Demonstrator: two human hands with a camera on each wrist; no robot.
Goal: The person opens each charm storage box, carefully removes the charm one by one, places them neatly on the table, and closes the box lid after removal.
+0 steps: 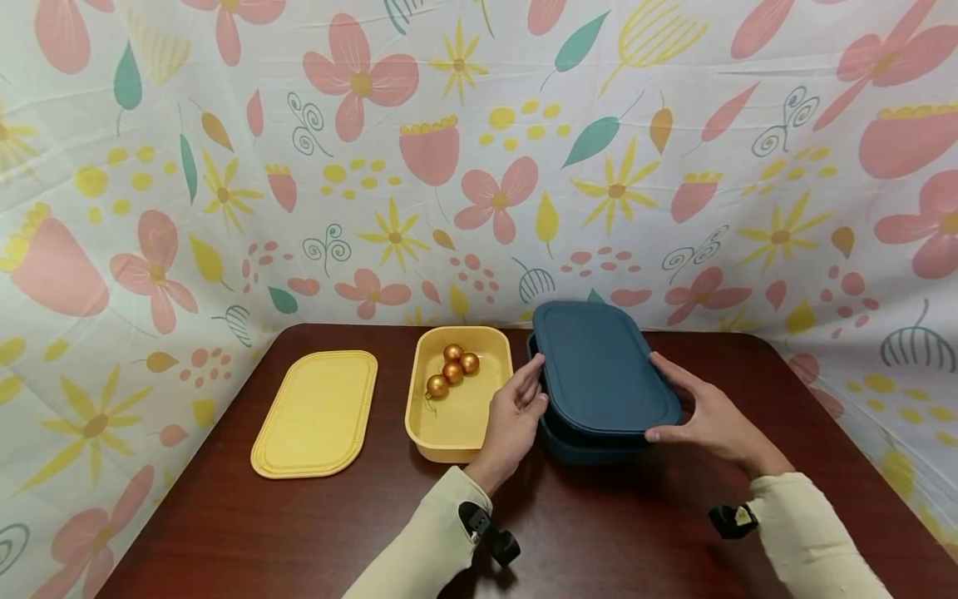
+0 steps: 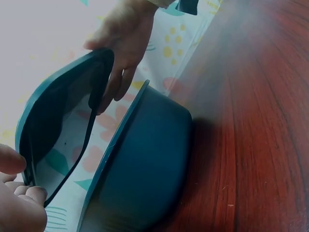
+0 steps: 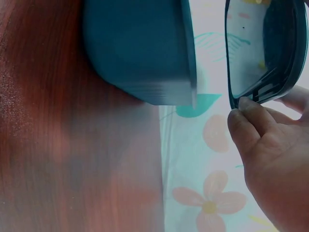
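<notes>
At the left of the desk (image 1: pixel 187 532) lies a lid (image 1: pixel 314 413). Right of it stands a box (image 1: pixel 456 426) with four balls (image 1: pixel 452 372) in its rear half. Farther right stands another box (image 1: pixel 591 450), a second lid (image 1: pixel 606 366) just above it. Behind the desk hangs a cloth (image 1: pixel 494 116).

In my head view, my left arm (image 1: pixel 415 537) slants up and rightward, my right arm (image 1: pixel 812 528) up and leftward. I have the left hand (image 1: pixel 513 416) and right hand (image 1: pixel 714 418) apart, facing inward, both gripping between thumb and bent fingers.
</notes>
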